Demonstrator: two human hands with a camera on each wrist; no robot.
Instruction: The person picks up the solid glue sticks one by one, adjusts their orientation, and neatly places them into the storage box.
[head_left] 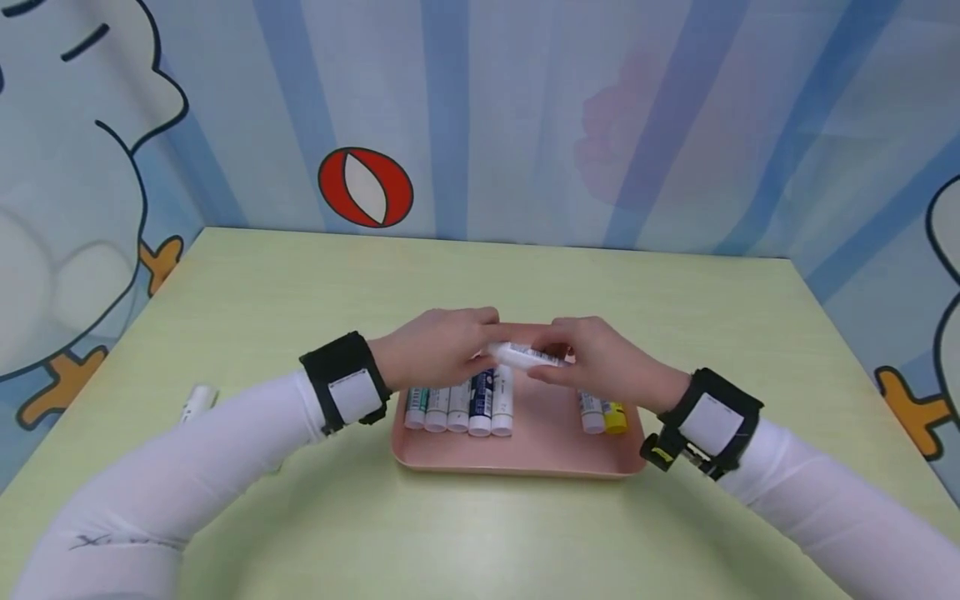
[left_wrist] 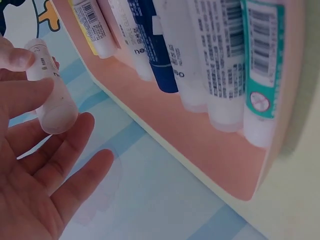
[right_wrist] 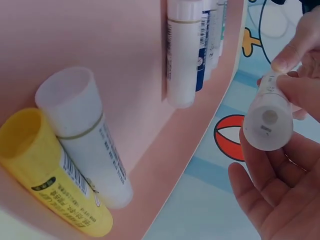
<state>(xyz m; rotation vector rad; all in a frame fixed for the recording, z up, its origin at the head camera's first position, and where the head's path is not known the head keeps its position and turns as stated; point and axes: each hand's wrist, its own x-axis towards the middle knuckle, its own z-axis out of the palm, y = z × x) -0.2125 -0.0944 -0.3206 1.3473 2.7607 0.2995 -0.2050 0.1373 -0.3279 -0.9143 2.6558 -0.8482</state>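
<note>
At frame centre, above the pink tray (head_left: 525,458) with its row of tubes (head_left: 459,408), my left hand (head_left: 435,350) and right hand (head_left: 600,362) both pinch the white tube (head_left: 525,355) between their fingers (left_wrist: 27,97).

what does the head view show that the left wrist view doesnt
Only the head view shows both hands, left hand and right hand, gripping one white tube above the pink tray, plus a stray white tube on the green table and both wrist straps.

Only the left wrist view shows the barcodes and print on the tubes, such as the teal-banded tube, up close.

Both show the tray, its row of tubes, the yellow tube and the held tube.
</note>
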